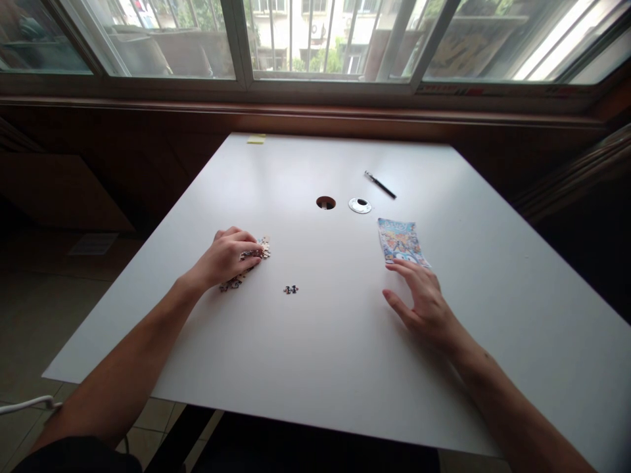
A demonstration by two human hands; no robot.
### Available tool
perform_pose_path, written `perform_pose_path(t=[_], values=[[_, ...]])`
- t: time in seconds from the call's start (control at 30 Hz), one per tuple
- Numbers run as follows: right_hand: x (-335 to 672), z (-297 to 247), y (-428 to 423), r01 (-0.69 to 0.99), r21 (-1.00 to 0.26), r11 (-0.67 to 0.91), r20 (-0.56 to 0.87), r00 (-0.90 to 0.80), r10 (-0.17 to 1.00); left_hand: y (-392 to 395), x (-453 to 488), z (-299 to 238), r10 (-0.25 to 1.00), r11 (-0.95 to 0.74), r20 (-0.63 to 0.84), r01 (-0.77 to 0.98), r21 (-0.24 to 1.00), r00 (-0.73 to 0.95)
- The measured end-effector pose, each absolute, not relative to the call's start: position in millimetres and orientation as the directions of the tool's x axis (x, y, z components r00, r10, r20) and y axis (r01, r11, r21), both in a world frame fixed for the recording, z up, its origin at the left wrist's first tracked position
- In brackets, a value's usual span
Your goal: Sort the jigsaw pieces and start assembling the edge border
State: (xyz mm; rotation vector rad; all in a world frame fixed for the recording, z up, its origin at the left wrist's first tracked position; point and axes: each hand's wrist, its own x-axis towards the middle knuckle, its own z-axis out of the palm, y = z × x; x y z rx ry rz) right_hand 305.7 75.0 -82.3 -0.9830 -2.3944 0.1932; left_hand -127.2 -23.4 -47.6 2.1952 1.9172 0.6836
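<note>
My left hand (227, 258) lies on a small pile of jigsaw pieces (260, 250) left of the middle of the white table (315, 341), its fingers curled over them. A single loose jigsaw piece (290, 289) sits just to the right of that pile. My right hand (420, 299) rests flat on the table with its fingers stretched out, the fingertips touching the near edge of a colourful picture card (400, 240). It holds nothing.
A black pen (380, 184) lies at the back right of the table. A round cable hole (326, 203) and its white cap (359, 205) are in the middle. A yellow sticky note (256, 138) sits at the far edge under the window.
</note>
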Motion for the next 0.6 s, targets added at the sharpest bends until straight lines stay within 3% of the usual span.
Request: perform_pose_path(t=[0.13,0.23,0.37,0.6], values=[[304.9,-80.5,74.5,0.613,-0.32,0.722,0.425,-0.588,0.688,-24.9,-122.9,-38.4,0.986,0.007,0.106,0.668,0.744,-0.129],[305.1,-80.9,74.8,0.607,-0.312,0.731,0.429,-0.596,0.679,-26.6,-120.0,-33.3,0.975,0.075,0.025,0.435,0.897,-0.219],[306.2,-83.4,76.2,0.603,-0.314,0.733,0.436,-0.595,0.676,-27.3,-117.2,-31.1,0.974,0.013,0.059,0.315,0.949,-0.217],[305.3,-82.9,76.5,0.596,-0.319,0.736,0.446,-0.591,0.672,-27.3,-117.4,-27.5,0.983,-0.009,0.071,0.339,0.941,-0.17]])
